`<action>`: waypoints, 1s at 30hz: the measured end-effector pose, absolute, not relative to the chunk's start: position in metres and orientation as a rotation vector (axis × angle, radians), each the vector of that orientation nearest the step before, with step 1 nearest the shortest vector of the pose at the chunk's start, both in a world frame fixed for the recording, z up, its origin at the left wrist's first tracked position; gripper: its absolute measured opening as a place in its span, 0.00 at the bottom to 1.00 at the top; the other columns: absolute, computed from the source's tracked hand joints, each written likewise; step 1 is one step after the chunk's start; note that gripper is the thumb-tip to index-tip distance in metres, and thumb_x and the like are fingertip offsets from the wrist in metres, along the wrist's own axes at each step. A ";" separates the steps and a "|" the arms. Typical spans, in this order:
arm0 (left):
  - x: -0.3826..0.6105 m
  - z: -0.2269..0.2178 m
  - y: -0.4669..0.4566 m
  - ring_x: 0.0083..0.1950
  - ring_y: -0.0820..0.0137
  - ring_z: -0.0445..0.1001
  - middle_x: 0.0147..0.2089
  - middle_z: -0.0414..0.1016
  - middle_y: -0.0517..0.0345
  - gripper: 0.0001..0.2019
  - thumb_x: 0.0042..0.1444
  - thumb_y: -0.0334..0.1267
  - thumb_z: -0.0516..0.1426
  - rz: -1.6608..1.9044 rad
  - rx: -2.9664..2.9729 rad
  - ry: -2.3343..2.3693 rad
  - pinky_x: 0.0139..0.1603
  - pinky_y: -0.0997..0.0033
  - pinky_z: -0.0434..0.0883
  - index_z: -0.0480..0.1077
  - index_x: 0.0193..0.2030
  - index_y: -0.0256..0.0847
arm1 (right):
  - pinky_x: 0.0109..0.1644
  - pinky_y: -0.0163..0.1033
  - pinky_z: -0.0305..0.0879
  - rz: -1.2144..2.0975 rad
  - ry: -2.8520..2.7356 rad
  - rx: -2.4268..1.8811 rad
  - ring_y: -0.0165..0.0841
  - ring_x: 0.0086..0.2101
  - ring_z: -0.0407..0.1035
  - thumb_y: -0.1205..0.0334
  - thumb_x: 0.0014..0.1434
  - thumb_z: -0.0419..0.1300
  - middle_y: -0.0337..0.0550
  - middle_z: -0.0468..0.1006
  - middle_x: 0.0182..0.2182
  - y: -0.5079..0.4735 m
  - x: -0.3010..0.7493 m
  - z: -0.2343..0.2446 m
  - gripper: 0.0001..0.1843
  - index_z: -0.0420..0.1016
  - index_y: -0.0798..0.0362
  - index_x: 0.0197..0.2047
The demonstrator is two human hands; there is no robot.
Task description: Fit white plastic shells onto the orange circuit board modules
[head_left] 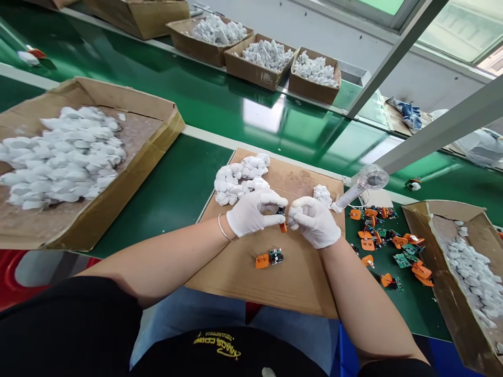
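Observation:
Both my hands wear white gloves and meet over a brown cardboard sheet (298,272). My left hand (253,211) pinches a small circuit board with an orange part (281,217) between thumb and fingers. My right hand (314,220) is closed beside it and touches the same piece; what it holds inside the fist is hidden. Another orange part with a green circuit board (269,258) lies on the cardboard just below my hands. A heap of white plastic shells (239,178) sits on the cardboard behind my left hand, with a smaller clump (323,194) behind my right.
A pile of orange parts and green boards (387,243) lies on the green table at the right. Cardboard boxes of white shells stand at the left (149,152), the right (440,267) and across the green conveyor (255,73). A small clear fan (367,180) stands nearby.

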State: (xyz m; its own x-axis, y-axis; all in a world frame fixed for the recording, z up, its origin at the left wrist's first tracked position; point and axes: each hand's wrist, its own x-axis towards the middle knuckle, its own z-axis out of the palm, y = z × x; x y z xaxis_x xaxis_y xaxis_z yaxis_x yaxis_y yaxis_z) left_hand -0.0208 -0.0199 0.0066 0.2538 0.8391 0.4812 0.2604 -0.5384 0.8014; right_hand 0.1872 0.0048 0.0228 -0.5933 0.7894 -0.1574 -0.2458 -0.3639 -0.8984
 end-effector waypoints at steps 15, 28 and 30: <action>-0.019 0.012 -0.029 0.34 0.72 0.78 0.35 0.80 0.56 0.16 0.47 0.36 0.72 1.238 1.875 0.863 0.37 0.73 0.77 0.78 0.43 0.39 | 0.29 0.36 0.68 1.971 -1.304 -0.777 0.28 0.25 0.69 0.57 0.44 0.78 0.37 0.75 0.25 0.000 0.179 0.029 0.16 0.77 0.54 0.30; -0.018 0.014 -0.030 0.31 0.72 0.69 0.28 0.73 0.60 0.17 0.48 0.50 0.71 1.354 2.156 0.848 0.37 0.69 0.68 0.78 0.39 0.41 | 0.32 0.34 0.71 2.257 -1.161 -0.763 0.30 0.27 0.74 0.58 0.34 0.82 0.33 0.76 0.21 -0.005 0.178 0.024 0.28 0.73 0.52 0.36; -0.017 0.018 -0.031 0.32 0.72 0.70 0.30 0.75 0.59 0.15 0.51 0.46 0.69 1.378 2.167 0.837 0.40 0.68 0.69 0.77 0.40 0.41 | 0.29 0.33 0.70 2.247 -1.150 -0.747 0.28 0.24 0.72 0.59 0.35 0.81 0.32 0.76 0.21 -0.005 0.177 0.025 0.28 0.72 0.53 0.36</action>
State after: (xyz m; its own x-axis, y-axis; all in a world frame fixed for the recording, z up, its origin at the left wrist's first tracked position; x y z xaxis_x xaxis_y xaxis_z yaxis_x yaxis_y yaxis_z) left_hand -0.0171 -0.0306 0.0178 0.3217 0.6910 0.6473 0.2561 -0.7217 0.6431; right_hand 0.1766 -0.0052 0.0246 -0.7225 0.6480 -0.2410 -0.1835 -0.5159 -0.8368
